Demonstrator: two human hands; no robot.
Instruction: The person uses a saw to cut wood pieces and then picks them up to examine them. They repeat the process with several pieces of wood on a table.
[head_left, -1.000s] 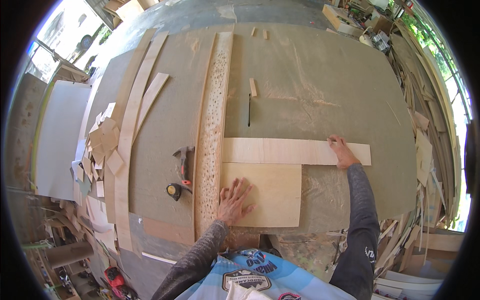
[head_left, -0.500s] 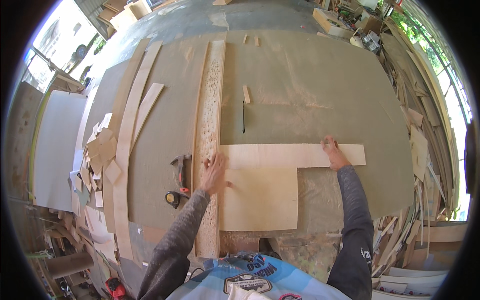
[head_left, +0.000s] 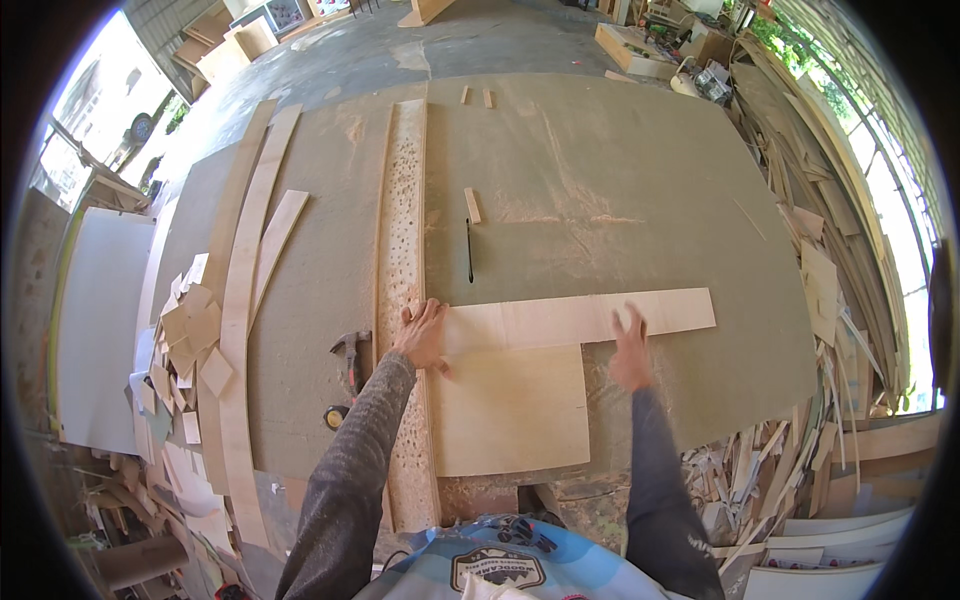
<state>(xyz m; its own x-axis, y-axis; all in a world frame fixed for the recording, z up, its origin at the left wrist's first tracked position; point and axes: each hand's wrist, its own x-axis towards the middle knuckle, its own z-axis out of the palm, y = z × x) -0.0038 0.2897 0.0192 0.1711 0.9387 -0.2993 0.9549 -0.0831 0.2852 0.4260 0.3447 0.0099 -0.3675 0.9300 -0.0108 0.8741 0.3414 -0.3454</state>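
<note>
A pale plywood strip (head_left: 560, 318) lies crosswise on the large worktable, its left end close to a long pitted board (head_left: 404, 210). Below the strip is a squarish thin plywood sheet (head_left: 510, 415), also up against that board. My left hand (head_left: 422, 335) rests where the strip's left end meets the board, fingers laid over it and thumb out toward the sheet. My right hand (head_left: 631, 350) is at the strip's lower edge, right of the sheet, fingers apart and slightly blurred; whether it touches the strip I cannot tell.
A claw hammer (head_left: 352, 360) and a tape measure (head_left: 336, 416) lie left of the pitted board, partly behind my left forearm. Beyond the strip are a dark pencil-like stick (head_left: 469, 250) and a small wood block (head_left: 473, 205). Long strips (head_left: 245, 260) and an offcut pile (head_left: 190, 330) lie left.
My right hand has moved left along the strip from near its right end and drawn toward me. The strip now slants slightly, its right end farther away. My left hand stays at the board.
</note>
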